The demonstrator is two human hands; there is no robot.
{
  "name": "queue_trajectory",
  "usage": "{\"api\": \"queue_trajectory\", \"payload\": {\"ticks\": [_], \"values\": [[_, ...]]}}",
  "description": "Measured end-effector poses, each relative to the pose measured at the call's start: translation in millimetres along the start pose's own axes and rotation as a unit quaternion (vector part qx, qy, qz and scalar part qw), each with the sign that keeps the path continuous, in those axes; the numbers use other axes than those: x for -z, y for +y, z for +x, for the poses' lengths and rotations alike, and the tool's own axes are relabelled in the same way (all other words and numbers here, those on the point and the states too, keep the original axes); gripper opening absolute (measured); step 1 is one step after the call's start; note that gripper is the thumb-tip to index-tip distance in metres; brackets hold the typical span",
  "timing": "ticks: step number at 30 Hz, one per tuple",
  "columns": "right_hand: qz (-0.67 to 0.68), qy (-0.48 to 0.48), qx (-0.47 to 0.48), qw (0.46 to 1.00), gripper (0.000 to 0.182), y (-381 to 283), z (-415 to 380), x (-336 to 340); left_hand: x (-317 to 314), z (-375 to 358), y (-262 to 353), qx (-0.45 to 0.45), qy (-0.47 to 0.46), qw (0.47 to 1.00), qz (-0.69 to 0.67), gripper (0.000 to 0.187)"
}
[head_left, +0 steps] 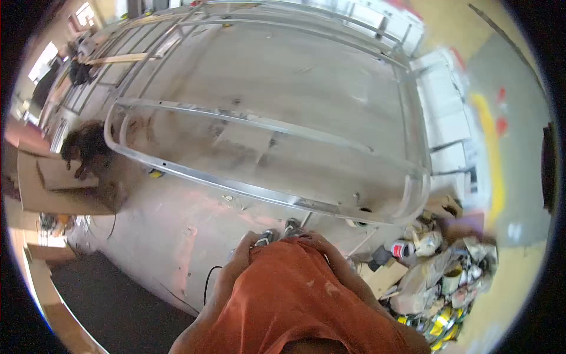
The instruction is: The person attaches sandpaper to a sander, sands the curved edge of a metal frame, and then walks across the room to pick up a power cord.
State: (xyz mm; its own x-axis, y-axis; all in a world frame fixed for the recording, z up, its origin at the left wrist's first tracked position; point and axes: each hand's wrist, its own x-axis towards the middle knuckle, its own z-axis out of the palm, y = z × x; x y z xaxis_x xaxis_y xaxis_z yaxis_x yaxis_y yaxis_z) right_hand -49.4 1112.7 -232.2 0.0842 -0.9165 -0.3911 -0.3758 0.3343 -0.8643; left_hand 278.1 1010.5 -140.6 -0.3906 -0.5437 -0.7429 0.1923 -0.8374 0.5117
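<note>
My left hand [249, 241] is at the left side of my orange shirt [289, 289], near my waist. On the other side, my right hand [316, 241] lies against the shirt's right edge. The fingers of both hands are too hidden or small to make out, and no held object shows. Just beyond my shoes [266, 237], a silver metal tube frame [230, 185] with rounded corners stretches across the view. It joins a larger framework of straight metal bars [289, 30] farther back.
Cans, plastic and scraps form a rubbish pile [421, 289] at right. White panels [443, 112] line the right wall. Cardboard [65, 197] stands at left beside a dark blurred shape [88, 147]. A black mat [118, 301] covers floor lower left, and a cable [206, 283] lies nearby.
</note>
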Motion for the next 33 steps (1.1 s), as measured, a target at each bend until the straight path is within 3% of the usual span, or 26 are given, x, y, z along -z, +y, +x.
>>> {"api": "queue_trajectory", "payload": {"ticks": [2, 3, 4, 5, 7, 8, 9, 10, 11, 12, 13, 14, 15, 16, 17, 20, 23, 25, 27, 29, 31, 33], "values": [[-0.086, -0.132, -0.048, 0.986, 0.049, -30.9, 32.1, 19.2, 62.0, 60.2, -55.0, -0.064, 0.052, 0.966, 0.246, 0.053], [-0.097, -0.156, -0.033, 0.982, 0.049, -38.1, 44.5, 28.1, 78.0, 106.7, -54.8, 0.007, 0.100, 0.936, 0.338, 0.051], [-0.022, -0.200, -0.073, 0.977, 0.046, -39.8, 51.0, 38.7, 91.8, 133.6, -51.5, 0.086, 0.146, 0.891, 0.421, 0.048], [0.051, -0.240, -0.116, 0.963, 0.043, -36.0, 57.2, 49.6, 96.8, 125.7, -47.8, 0.082, 0.169, 0.896, 0.403, 0.048], [0.089, -0.171, -0.298, 0.935, 0.036, 51.3, 85.9, 64.1, 94.8, 99.5, -39.4, 0.041, 0.286, 0.903, 0.318, 0.045], [-0.016, -0.189, -0.300, 0.935, 0.032, 102.7, 101.3, 70.0, 100.3, 89.7, -48.8, 0.045, 0.304, 0.901, 0.305, 0.045], [-0.120, -0.201, -0.292, 0.927, 0.027, 145.8, 122.8, 77.4, 110.4, 84.8, -60.5, -0.010, 0.344, 0.894, 0.286, 0.045], [-0.288, -0.313, -0.207, 0.881, 0.023, 191.5, 135.5, 94.8, 122.0, 79.1, -74.6, -0.066, 0.382, 0.882, 0.268, 0.045], [-0.444, -0.403, -0.108, 0.793, 0.020, 211.7, 153.6, 104.8, 136.9, 74.3, -87.9, -0.077, 0.357, 0.839, 0.403, 0.047], [-0.452, -0.404, -0.095, 0.790, 0.020, 186.4, 172.2, 105.7, 141.5, 62.3, -108.1, -0.106, 0.334, 0.755, 0.554, 0.051], [-0.560, -0.361, -0.002, 0.746, 0.017, 148.5, 173.9, 112.5, 155.7, 67.2, -140.2, -0.064, 0.380, 0.831, 0.400, 0.055], [-0.653, -0.311, 0.086, 0.686, 0.014, 116.6, 170.9, 114.7, 130.6, 41.3, -128.7, 0.039, 0.405, 0.863, 0.299, 0.059], [-0.654, -0.317, 0.087, 0.682, 0.014, 88.9, 169.2, 111.4, 153.9, 51.8, -157.3, 0.047, 0.351, 0.842, 0.406, 0.062], [-0.351, -0.197, -0.084, 0.911, 0.016, 62.2, 173.7, 106.1, 125.0, 12.8, -155.7, 0.026, 0.325, 0.923, 0.204, 0.064], [0.014, -0.035, -0.238, 0.971, 0.018, 37.1, 180.0, 97.3, 133.1, 17.3, -155.8, 0.026, 0.324, 0.925, 0.199, 0.064], [0.081, -0.040, -0.199, 0.976, 0.021, -23.6, 192.5, 62.6, 178.2, 48.0, -176.1, 0.088, 0.432, 0.884, 0.152, 0.060], [-0.002, -0.127, -0.215, 0.968, 0.026, -43.4, 208.0, 17.0, 211.2, 65.2, -170.5, 0.134, 0.500, 0.849, 0.106, 0.057], [-0.226, -0.264, 0.000, 0.938, 0.033, 33.5, 242.2, -10.7, 244.8, 82.0, -129.8, 0.114, 0.580, 0.796, 0.130, 0.044], [-0.235, -0.287, -0.086, 0.925, 0.035, 3.2, 245.5, -37.6, 293.8, 89.9, -93.7, -0.026, 0.445, 0.825, 0.348, 0.037], [-0.232, -0.287, -0.137, 0.919, 0.036, -24.5, 259.8, -71.1, 313.5, 82.6, -26.7, 0.003, 0.399, 0.916, 0.043, 0.034], [-0.233, -0.291, -0.139, 0.917, 0.039, -56.7, 287.0, -110.6, 321.8, 46.7, 39.5, -0.126, 0.374, 0.916, 0.071, 0.034], [-0.238, -0.293, -0.132, 0.916, 0.041, -101.5, 324.4, -148.5, 356.2, 32.2, 89.7, -0.122, 0.383, 0.909, 0.112, 0.035]]}}
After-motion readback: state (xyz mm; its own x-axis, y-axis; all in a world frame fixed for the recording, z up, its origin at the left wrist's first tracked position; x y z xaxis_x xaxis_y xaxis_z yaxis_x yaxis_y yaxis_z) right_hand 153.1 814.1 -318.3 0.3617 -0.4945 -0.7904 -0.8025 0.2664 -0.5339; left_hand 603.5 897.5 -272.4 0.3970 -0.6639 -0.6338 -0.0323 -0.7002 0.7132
